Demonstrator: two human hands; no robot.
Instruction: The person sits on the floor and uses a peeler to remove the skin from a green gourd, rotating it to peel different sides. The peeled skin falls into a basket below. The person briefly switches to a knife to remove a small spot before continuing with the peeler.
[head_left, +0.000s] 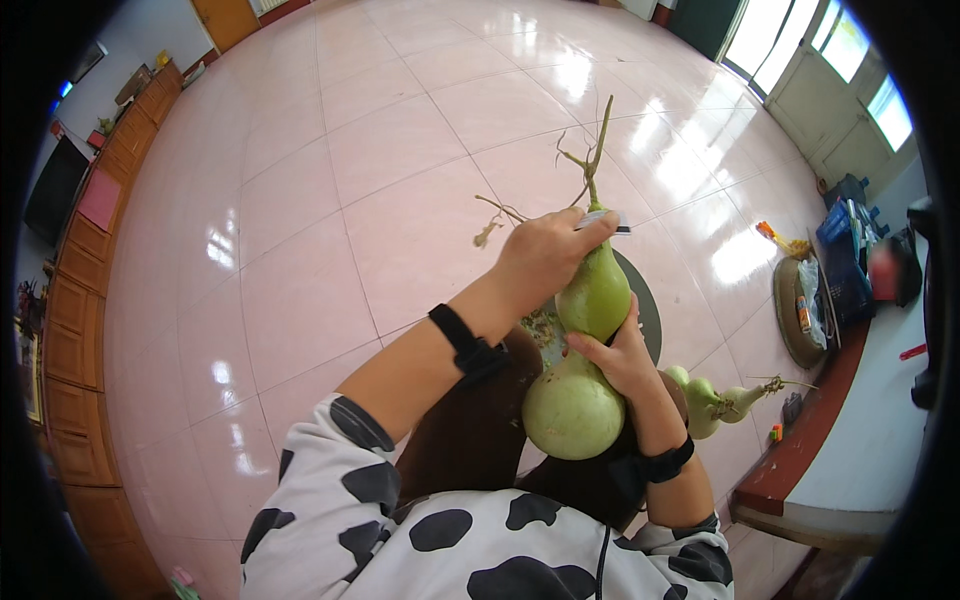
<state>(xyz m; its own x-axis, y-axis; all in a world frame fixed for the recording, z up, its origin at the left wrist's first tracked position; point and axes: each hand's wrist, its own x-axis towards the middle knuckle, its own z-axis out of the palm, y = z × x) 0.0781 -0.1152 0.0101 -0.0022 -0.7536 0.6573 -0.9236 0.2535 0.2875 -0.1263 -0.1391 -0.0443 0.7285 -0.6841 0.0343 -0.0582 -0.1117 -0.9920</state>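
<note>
A green bottle gourd (574, 405) with a narrow waist hangs over my knees, its dry stem and tendrils (598, 150) pointing away from me. My right hand (616, 351) grips it around the waist. At the neck, just below the stem, my left hand (551, 247) presses a thin flat scraper or card (621, 229) against the skin. Most of that flat piece is hidden by my fingers, so its exact kind is unclear. Beneath the gourd is a round grey basin or tray (646, 296), partly covered, with greenish-brown scrapings (541, 328) in it.
Several smaller gourds (703, 405) lie on the pink tiled floor (405, 172) to my right. Beyond them stand a white-topped counter with a red edge (847, 442) and a round woven-looking stool (793, 315) bearing a plastic bag. Wooden cabinets (81, 315) line the left wall.
</note>
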